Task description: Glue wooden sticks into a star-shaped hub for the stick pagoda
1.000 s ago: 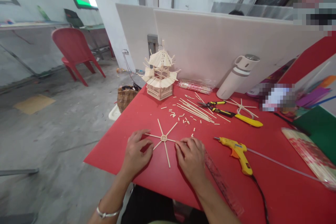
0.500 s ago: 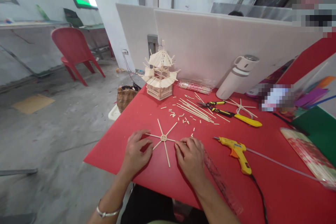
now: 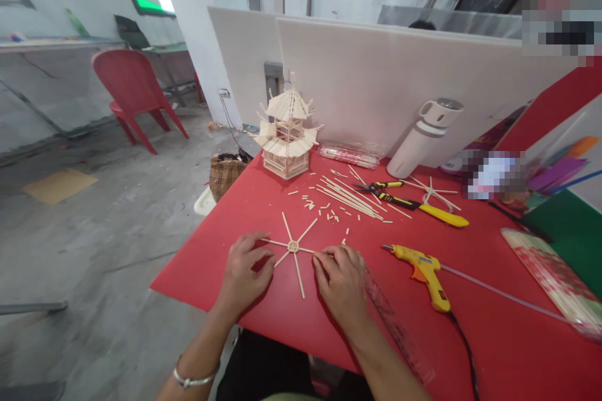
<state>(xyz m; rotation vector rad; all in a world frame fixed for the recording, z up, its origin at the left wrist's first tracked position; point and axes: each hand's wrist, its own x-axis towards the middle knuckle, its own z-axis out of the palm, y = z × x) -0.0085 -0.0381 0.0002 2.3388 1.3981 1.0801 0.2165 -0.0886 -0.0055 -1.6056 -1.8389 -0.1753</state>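
Note:
A star-shaped frame of thin wooden sticks (image 3: 293,247) lies flat on the red tabletop, with several spokes running out from a small lattice hub. At its left side, my left hand (image 3: 247,272) is curled around the ends of two spokes, the fingers at the upper one and the thumb by the lower one. My right hand (image 3: 341,276) has its thumb and fingertips closed on the tip of the right spoke. Beyond the frame are loose sticks (image 3: 350,198) and short cut pieces (image 3: 329,213).
A yellow glue gun (image 3: 426,272) lies right of my hands, near a clear ruler (image 3: 395,329). Yellow-black cutters (image 3: 376,189), a utility knife (image 3: 442,213), another stick star (image 3: 430,190) and a white flask (image 3: 421,141) are farther back. A stick pagoda model (image 3: 288,138) stands at the far corner.

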